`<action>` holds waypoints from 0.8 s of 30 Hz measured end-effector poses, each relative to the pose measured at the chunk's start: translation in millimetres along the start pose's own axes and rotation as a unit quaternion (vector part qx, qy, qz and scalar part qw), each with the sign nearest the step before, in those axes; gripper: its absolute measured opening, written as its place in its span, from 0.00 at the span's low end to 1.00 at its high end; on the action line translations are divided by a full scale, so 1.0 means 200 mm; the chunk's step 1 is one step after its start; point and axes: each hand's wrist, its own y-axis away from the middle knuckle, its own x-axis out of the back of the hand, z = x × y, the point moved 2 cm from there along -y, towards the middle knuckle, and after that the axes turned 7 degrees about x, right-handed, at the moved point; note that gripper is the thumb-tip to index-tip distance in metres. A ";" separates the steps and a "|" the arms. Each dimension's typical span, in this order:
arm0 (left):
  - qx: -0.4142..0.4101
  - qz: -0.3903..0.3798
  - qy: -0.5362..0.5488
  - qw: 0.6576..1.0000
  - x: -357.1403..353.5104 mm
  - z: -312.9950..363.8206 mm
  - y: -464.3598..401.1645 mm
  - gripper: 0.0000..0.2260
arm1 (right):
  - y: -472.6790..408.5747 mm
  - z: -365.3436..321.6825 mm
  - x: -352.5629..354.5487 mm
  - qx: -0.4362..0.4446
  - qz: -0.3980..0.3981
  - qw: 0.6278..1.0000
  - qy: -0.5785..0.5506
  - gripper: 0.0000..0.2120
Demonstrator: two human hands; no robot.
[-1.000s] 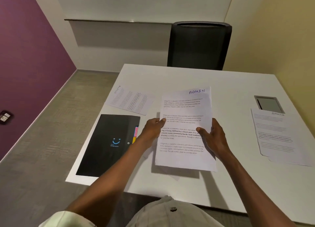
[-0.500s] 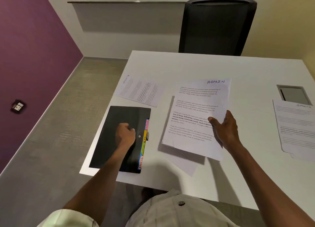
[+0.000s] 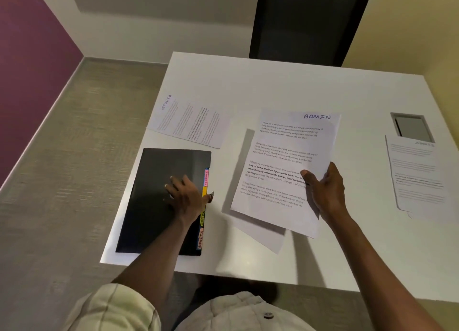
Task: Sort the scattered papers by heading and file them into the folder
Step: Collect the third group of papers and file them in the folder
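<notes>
Right hand [image 3: 325, 191] pinching ADMIN sheets [image 3: 285, 166], lifted just above white table [image 3: 273, 87]. Left hand [image 3: 187, 196] flat, fingers straight, on black folder [image 3: 154, 201] beside tabs [image 3: 205, 199]. Thin, light, floppy paper; best held mid-edge. Folder cover smooth, probably slippery; liftable at tab edge.

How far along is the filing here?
Early. Nothing looks filed: the black folder lies closed, the left hand at its tabbed edge. The right hand holds the ADMIN papers. A SPORTS sheet and the right-side sheets remain on the table.
</notes>
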 end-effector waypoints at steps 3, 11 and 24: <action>0.012 -0.033 0.008 0.999 -0.02 0.02 -0.03 0.50 | 0.00 0.01 0.00 -0.003 0.002 1.000 -0.010 0.16; 0.015 -0.076 0.038 0.996 -0.07 0.02 -0.08 0.51 | -0.03 0.04 0.02 -0.011 0.003 1.000 -0.007 0.15; 0.067 -0.025 0.071 0.995 -0.11 0.04 -0.06 0.46 | -0.11 0.05 0.07 -0.002 -0.037 0.999 0.007 0.13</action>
